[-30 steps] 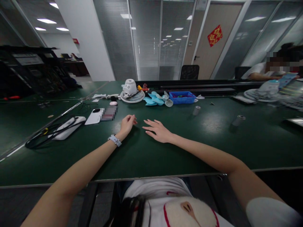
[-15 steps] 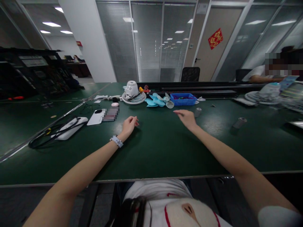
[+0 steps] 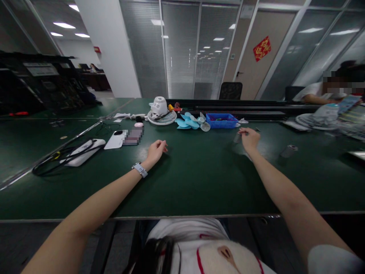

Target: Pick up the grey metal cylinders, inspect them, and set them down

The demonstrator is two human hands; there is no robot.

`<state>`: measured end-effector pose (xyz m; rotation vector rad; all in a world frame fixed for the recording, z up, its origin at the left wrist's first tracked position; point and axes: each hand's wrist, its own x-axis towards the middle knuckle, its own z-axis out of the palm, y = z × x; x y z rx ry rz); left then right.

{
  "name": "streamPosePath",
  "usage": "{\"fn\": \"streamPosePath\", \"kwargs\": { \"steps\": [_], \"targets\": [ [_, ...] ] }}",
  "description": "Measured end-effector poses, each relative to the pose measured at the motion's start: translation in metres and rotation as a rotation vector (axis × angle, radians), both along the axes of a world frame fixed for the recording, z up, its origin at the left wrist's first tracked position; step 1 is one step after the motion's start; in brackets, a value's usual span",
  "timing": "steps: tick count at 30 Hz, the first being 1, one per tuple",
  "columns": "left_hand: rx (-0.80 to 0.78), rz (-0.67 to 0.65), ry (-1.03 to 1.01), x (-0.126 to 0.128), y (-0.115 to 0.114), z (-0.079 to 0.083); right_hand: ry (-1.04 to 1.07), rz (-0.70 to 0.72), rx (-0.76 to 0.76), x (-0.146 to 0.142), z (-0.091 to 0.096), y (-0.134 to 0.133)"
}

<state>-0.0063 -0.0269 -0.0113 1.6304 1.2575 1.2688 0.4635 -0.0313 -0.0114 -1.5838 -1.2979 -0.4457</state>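
My left hand (image 3: 156,150), with a watch on its wrist, rests on the green table, fingers loosely curled and slightly apart with nothing visible in them. Farther right, my right hand (image 3: 249,138) has its fingertips closed at the top of a small grey metal cylinder (image 3: 236,137), which stands on the table and is partly hidden by the fingers. A second, similar cylinder (image 3: 289,151) stands to the right of that hand. Beyond my hands are light blue fan blades (image 3: 187,121) and a blue plastic basket (image 3: 221,121) with small items inside.
A white fan body (image 3: 160,106) sits on its round grille at the back. On the left lie a white phone (image 3: 115,140), a pink round item (image 3: 138,125) and a white device (image 3: 82,155) with a black cable. Another person (image 3: 313,92) sits at the far right, near more fan parts.
My right hand has moved to the right, from the left side of the nearer cylinder to its top. My left hand stays where it was. The view has shifted slightly.
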Motion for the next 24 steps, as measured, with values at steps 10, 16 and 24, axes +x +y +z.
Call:
{"fn": "streamPosePath", "kwargs": {
  "steps": [10,16,24],
  "targets": [
    [0.011,-0.013,-0.001,-0.002,0.002,-0.004,0.040,0.030,-0.066,-0.007,0.000,0.001],
    [0.020,-0.030,0.006,-0.004,0.007,-0.009,0.028,-0.038,-0.110,-0.010,0.001,-0.003],
    [0.021,-0.038,0.007,-0.003,0.004,-0.007,0.167,-0.057,-0.019,-0.011,-0.008,-0.002]
  ]
}}
